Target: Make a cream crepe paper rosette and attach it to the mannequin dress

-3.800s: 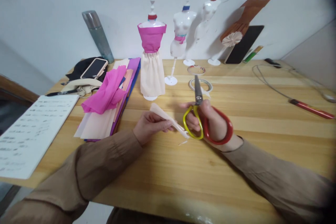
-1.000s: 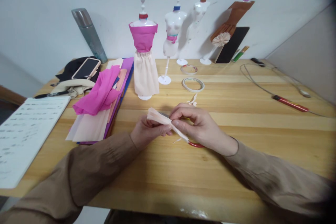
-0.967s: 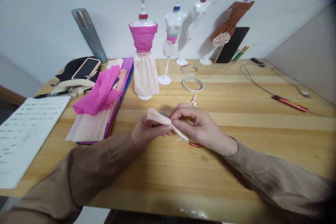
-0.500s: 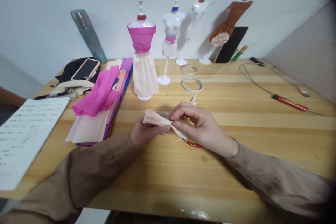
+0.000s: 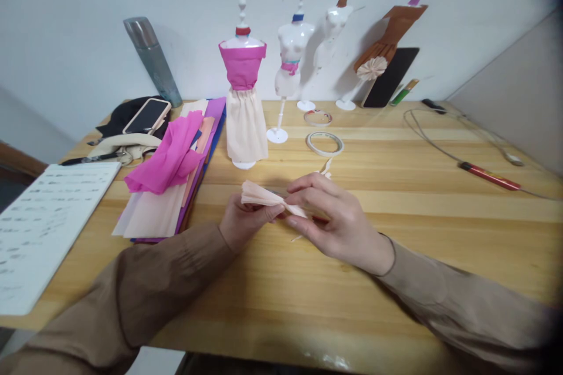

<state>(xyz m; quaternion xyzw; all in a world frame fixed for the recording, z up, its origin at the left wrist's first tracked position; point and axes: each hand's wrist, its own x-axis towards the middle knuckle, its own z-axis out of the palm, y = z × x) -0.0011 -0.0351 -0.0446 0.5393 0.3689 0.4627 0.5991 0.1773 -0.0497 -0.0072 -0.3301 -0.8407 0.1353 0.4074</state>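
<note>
My left hand (image 5: 246, 220) is closed, pinching a pleated strip of pale pink crepe paper (image 5: 259, 194) between thumb and fingers. The strip fans out to the left and is narrow at the pinch, with a short end on the right. My right hand (image 5: 336, 217) is around that short end, its thumb and fingers apart. A scissors-like tool, mostly hidden, shows a bit of red handle (image 5: 320, 218) beneath my right hand. Beyond my hands stands a small mannequin (image 5: 241, 38) in a pink top (image 5: 243, 67) and a cream gathered skirt (image 5: 247, 126).
Behind are more mannequins (image 5: 295, 41), one in brown (image 5: 391, 29) with a pleated rosette (image 5: 372, 68). Tape rolls (image 5: 324, 143) lie mid-table. Left are stacked crepe sheets (image 5: 165, 155), a phone (image 5: 147, 116), a bottle (image 5: 153, 61) and a written sheet (image 5: 57, 217). A red corded tool (image 5: 490, 176) lies right.
My right thumb and fingers have spread apart from their pinch at the strip's narrow part. The red handle below is now mostly covered. The whole view has shifted slightly.
</note>
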